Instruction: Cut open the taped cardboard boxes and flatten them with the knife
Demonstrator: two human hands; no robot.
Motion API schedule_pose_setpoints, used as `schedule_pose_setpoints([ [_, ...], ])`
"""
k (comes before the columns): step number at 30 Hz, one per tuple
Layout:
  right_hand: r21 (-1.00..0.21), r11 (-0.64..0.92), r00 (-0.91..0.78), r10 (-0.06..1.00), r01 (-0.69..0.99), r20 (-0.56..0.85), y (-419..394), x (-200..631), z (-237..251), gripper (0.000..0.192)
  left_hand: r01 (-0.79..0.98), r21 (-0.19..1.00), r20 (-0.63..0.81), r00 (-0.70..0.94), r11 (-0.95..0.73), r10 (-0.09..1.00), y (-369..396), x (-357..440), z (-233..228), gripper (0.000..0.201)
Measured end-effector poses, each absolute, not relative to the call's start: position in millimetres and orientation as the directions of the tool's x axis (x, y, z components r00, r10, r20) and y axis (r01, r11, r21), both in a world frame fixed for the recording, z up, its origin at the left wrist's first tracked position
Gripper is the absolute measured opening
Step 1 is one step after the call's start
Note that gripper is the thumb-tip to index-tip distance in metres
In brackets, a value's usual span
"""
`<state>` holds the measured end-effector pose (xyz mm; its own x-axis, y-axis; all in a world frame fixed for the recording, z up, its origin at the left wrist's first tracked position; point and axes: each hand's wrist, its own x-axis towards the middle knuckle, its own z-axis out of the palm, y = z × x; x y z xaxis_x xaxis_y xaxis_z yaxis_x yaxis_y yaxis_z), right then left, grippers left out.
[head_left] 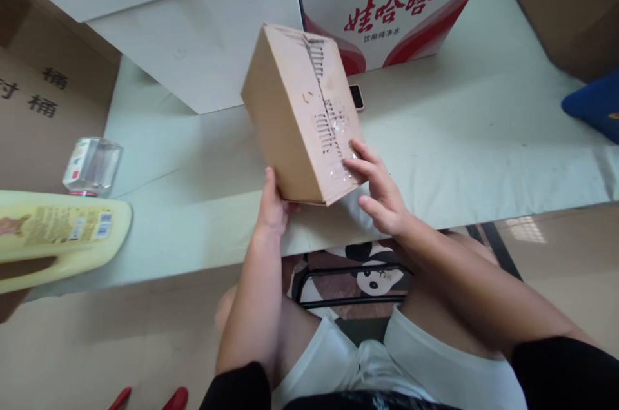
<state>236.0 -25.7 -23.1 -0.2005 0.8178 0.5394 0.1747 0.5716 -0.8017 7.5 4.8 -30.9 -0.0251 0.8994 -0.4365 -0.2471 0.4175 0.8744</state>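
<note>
A brown cardboard box is tilted above the pale cloth-covered table. Dark printed marks and shiny clear tape show on its right face. My left hand grips the lower left corner, thumb on the side and the other fingers mostly hidden beneath. On the taped face near the lower right edge, my right hand rests its fingertips, with the fingers spread and the thumb apart. Partly behind the box lies a small dark-screened device with a pale rim.
At the back stand a large white box and a white-and-red carton. To the left are a clear bottle lying down, a yellow jug and a brown carton. A blue object sits at the right edge.
</note>
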Motion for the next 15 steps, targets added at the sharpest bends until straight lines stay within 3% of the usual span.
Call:
schedule_pose_setpoints([
  [6,-0.868,0.486,-0.071,0.874,0.106,0.481,-25.9,245.5,-27.6,0.048,0.067,0.805,-0.565,0.387,0.589,0.728,-2.2,-16.8,-20.2,0.060],
  [11,-0.890,0.450,-0.023,0.893,0.076,0.449,-31.2,248.2,-31.6,0.044,0.432,0.704,-0.705,0.518,0.563,0.484,-2.7,-27.5,-10.1,0.047],
  [13,-0.882,0.463,-0.083,0.886,0.089,0.456,-32.9,248.4,-30.2,0.040,0.542,0.672,-0.739,0.439,0.505,0.511,-2.4,-29.5,-4.4,0.037],
  [15,-0.864,0.489,-0.165,0.868,0.119,0.468,-34.2,247.6,-27.1,0.038,0.530,0.703,-0.663,0.249,0.474,0.706,-0.6,-33.3,0.7,0.032],
])
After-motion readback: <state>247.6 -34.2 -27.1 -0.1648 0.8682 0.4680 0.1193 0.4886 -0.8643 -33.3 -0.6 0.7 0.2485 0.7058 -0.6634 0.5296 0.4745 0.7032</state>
